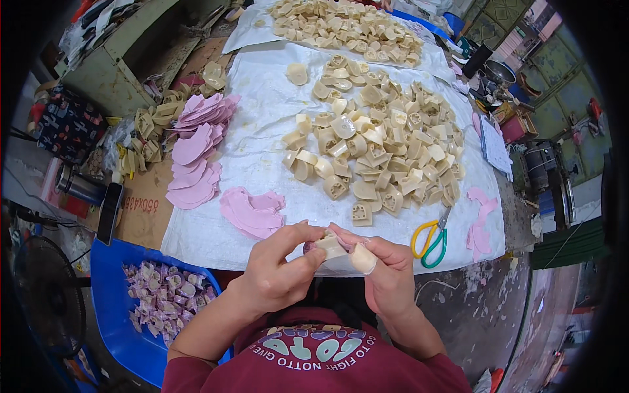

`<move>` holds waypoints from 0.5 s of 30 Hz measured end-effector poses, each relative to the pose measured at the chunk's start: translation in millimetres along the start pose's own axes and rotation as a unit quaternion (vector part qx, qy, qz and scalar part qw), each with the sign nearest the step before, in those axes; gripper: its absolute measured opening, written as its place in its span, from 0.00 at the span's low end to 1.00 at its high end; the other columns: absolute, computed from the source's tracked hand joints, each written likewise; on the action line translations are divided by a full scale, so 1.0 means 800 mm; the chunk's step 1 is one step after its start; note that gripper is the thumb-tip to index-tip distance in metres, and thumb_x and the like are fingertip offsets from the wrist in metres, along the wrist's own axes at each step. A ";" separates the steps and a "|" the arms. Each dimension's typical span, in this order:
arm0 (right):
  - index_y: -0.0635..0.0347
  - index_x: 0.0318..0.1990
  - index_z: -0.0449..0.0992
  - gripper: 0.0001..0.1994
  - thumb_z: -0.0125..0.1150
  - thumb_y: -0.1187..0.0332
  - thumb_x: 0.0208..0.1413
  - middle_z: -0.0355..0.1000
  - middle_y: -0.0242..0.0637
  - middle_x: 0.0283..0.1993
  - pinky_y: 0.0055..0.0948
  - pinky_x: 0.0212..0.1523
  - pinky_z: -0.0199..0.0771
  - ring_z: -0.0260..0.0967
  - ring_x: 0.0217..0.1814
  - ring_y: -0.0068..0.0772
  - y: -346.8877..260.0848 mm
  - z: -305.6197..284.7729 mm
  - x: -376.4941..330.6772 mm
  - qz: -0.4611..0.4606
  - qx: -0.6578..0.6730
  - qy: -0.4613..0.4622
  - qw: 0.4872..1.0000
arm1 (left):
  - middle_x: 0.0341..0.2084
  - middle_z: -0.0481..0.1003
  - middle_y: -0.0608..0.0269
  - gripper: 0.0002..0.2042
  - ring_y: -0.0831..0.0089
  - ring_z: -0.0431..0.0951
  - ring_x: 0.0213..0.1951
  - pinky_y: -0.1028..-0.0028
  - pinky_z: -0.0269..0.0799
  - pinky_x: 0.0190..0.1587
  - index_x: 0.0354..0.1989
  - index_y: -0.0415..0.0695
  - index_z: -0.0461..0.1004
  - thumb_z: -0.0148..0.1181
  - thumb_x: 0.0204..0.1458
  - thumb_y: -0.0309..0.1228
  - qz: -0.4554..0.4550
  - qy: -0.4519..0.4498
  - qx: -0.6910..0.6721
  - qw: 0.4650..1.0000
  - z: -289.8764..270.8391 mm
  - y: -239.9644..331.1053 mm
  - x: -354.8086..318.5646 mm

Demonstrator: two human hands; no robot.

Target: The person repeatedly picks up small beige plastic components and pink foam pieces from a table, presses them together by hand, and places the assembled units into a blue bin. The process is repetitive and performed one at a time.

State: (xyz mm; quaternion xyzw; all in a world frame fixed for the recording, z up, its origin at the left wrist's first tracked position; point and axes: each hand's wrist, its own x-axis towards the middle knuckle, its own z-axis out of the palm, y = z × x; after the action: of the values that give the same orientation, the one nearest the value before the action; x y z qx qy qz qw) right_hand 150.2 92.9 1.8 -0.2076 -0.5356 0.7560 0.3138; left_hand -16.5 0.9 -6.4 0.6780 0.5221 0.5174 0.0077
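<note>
In front of my chest, above the table's near edge, I hold a beige plastic shoe heel (pixel 330 247). Thin pink material shows along its upper side. My left hand (pixel 278 268) pinches the heel from the left with thumb and fingers. Closed on its other end is my right hand (pixel 385 265), with a pale wrap (pixel 362 259) round the thumb. Just beyond my left hand lies a small stack of curved pink pieces (pixel 252 213). To the right of my right hand are scissors (pixel 431 239) with one yellow and one green handle, blades partly apart.
Loose beige heels (pixel 386 144) form a big heap on the white cloth (pixel 252 98), with another heap (pixel 347 29) farther back. Fanned pink pieces (pixel 195 154) line the left side. A blue basin (pixel 108 308) at lower left holds pink-purple heels (pixel 167 295). Pink scraps (pixel 481 223) lie right.
</note>
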 end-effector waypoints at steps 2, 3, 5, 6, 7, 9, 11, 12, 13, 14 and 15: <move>0.71 0.49 0.75 0.12 0.52 0.78 0.58 0.72 0.51 0.54 0.32 0.60 0.65 0.69 0.58 0.37 0.000 0.001 0.003 -0.001 -0.006 -0.003 1.000 | 0.38 0.74 0.43 0.18 0.54 0.79 0.36 0.65 0.78 0.38 0.37 0.39 0.72 0.63 0.35 0.13 0.005 0.003 0.022 1.000 0.003 0.001 0.001; 0.71 0.49 0.75 0.13 0.54 0.78 0.57 0.72 0.51 0.54 0.31 0.59 0.66 0.70 0.57 0.37 0.000 0.003 0.003 -0.014 -0.047 0.001 0.999 | 0.38 0.74 0.43 0.18 0.54 0.79 0.36 0.65 0.77 0.37 0.37 0.39 0.72 0.63 0.35 0.13 0.008 0.005 0.033 0.999 0.006 0.001 0.000; 0.70 0.49 0.75 0.14 0.56 0.78 0.55 0.72 0.51 0.54 0.30 0.57 0.68 0.71 0.56 0.37 0.001 0.009 0.004 -0.039 -0.129 0.010 0.991 | 0.37 0.74 0.43 0.17 0.55 0.79 0.36 0.67 0.77 0.36 0.37 0.38 0.72 0.63 0.35 0.12 -0.007 0.013 0.041 0.999 0.012 0.000 -0.001; 0.69 0.49 0.75 0.15 0.58 0.79 0.53 0.72 0.51 0.53 0.30 0.56 0.69 0.72 0.55 0.38 0.000 0.012 0.005 -0.078 -0.200 0.011 0.977 | 0.37 0.74 0.44 0.17 0.56 0.79 0.36 0.68 0.77 0.36 0.37 0.38 0.71 0.63 0.35 0.12 -0.024 0.018 0.039 0.999 0.015 0.000 -0.001; 0.69 0.49 0.74 0.16 0.59 0.79 0.51 0.73 0.51 0.52 0.30 0.55 0.70 0.72 0.54 0.39 -0.001 0.015 0.007 -0.116 -0.269 0.012 0.956 | 0.37 0.75 0.44 0.17 0.57 0.79 0.35 0.69 0.77 0.35 0.37 0.38 0.71 0.63 0.35 0.12 -0.041 0.024 0.036 0.998 0.019 0.000 -0.002; 0.67 0.48 0.74 0.17 0.62 0.79 0.48 0.74 0.51 0.50 0.29 0.52 0.72 0.74 0.52 0.40 0.002 0.014 0.010 -0.187 -0.349 0.018 0.918 | 0.38 0.74 0.47 0.13 0.60 0.78 0.33 0.70 0.75 0.32 0.34 0.37 0.72 0.60 0.37 0.13 -0.069 0.064 -0.008 0.996 0.027 0.000 -0.003; 0.66 0.46 0.74 0.17 0.65 0.79 0.44 0.75 0.49 0.48 0.30 0.49 0.74 0.75 0.50 0.42 0.013 0.003 0.015 -0.250 -0.371 0.029 0.894 | 0.39 0.74 0.49 0.11 0.63 0.77 0.32 0.71 0.74 0.30 0.32 0.38 0.73 0.59 0.38 0.12 -0.085 0.093 -0.049 0.991 0.033 -0.002 -0.003; 0.65 0.44 0.75 0.16 0.64 0.80 0.44 0.75 0.48 0.47 0.30 0.49 0.73 0.75 0.50 0.42 0.014 0.003 0.016 -0.248 -0.367 0.029 0.896 | 0.41 0.73 0.48 0.12 0.63 0.78 0.32 0.72 0.74 0.30 0.33 0.38 0.73 0.58 0.39 0.12 -0.093 0.103 -0.065 0.988 0.035 -0.004 -0.005; 0.65 0.42 0.75 0.15 0.64 0.80 0.44 0.74 0.47 0.47 0.31 0.49 0.73 0.74 0.50 0.42 0.014 0.003 0.018 -0.246 -0.363 0.029 0.898 | 0.42 0.73 0.48 0.12 0.64 0.78 0.33 0.72 0.73 0.30 0.34 0.39 0.73 0.58 0.40 0.12 -0.100 0.113 -0.081 0.985 0.036 -0.006 -0.006; 0.64 0.41 0.75 0.14 0.64 0.80 0.44 0.74 0.46 0.46 0.31 0.49 0.73 0.74 0.50 0.42 0.015 0.003 0.020 -0.245 -0.358 0.029 0.900 | 0.42 0.73 0.48 0.12 0.64 0.78 0.33 0.72 0.74 0.30 0.34 0.39 0.73 0.58 0.40 0.12 -0.106 0.111 -0.086 0.984 0.036 -0.006 -0.004; 0.63 0.40 0.75 0.13 0.64 0.80 0.44 0.74 0.46 0.46 0.32 0.49 0.73 0.74 0.50 0.43 0.016 0.002 0.023 -0.245 -0.345 0.021 0.906 | 0.43 0.72 0.48 0.12 0.64 0.78 0.34 0.72 0.74 0.30 0.34 0.39 0.73 0.58 0.41 0.12 -0.113 0.106 -0.090 0.984 0.034 -0.006 -0.002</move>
State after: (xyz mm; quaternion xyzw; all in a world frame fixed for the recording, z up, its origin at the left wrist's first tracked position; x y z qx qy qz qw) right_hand 133.1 101.5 -9.2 -0.1809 -0.7903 0.4192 0.4085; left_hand -0.4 16.3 -22.6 0.5528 0.5443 0.6269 0.0720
